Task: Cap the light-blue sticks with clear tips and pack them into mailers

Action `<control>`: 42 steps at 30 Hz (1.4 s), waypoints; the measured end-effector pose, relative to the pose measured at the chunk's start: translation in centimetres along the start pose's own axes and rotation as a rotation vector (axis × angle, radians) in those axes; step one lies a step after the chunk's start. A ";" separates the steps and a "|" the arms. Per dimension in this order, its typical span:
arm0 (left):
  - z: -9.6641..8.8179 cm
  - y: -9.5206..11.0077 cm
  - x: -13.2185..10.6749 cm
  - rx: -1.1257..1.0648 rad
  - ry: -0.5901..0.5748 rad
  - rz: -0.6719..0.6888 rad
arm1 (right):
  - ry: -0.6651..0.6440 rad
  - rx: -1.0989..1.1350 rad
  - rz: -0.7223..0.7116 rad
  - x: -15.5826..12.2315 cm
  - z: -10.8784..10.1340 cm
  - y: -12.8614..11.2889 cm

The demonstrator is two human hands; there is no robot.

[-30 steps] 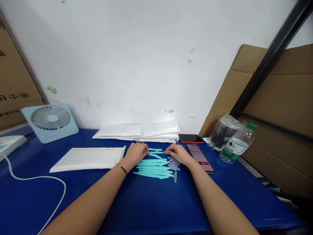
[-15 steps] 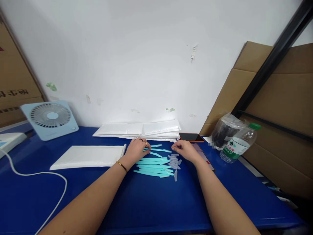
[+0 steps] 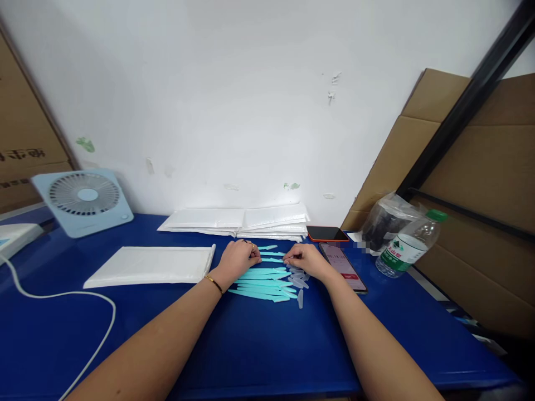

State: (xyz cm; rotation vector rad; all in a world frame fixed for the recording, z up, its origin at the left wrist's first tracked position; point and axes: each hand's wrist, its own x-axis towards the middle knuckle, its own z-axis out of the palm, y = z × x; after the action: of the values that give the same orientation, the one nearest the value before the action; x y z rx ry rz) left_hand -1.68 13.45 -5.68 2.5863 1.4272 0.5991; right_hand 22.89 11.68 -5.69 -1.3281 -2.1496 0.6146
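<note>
Pinching teal stick (image 3: pixel 272 260) | left hand (image 3: pixel 237 259) curled | right hand (image 3: pixel 308 260) curled

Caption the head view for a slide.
Left hand and right hand touch teal plastic sticks on a blue table.

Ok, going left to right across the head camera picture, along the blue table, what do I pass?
White box → pale blue fan → flat white envelope → left hand → teal sticks → right hand → lit phone → water bottle.
</note>
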 end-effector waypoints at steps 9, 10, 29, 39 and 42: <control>0.3 0.1 0.3 -0.054 0.026 -0.014 | 0.060 -0.042 -0.062 0.7 0.9 -0.4; 0.0 0.0 0.2 -0.075 0.028 -0.023 | 0.064 -0.041 -0.059 0.5 0.4 -0.4; -1.8 -0.2 -0.6 -0.136 -0.156 -0.083 | -0.038 -0.083 0.018 -0.8 -1.6 0.0; -1.8 0.3 -0.8 -0.017 -0.116 -0.001 | -0.014 -0.087 0.038 -0.6 -1.1 0.2; -2.0 0.5 -0.8 0.087 -0.072 0.030 | -0.017 -0.075 0.047 -0.6 -1.0 0.3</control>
State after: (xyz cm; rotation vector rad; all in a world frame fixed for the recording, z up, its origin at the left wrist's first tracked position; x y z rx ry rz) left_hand -2.48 12.35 -3.91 2.6707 1.4253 0.4525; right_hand 23.96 11.36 -5.25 -1.4208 -2.1798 0.5707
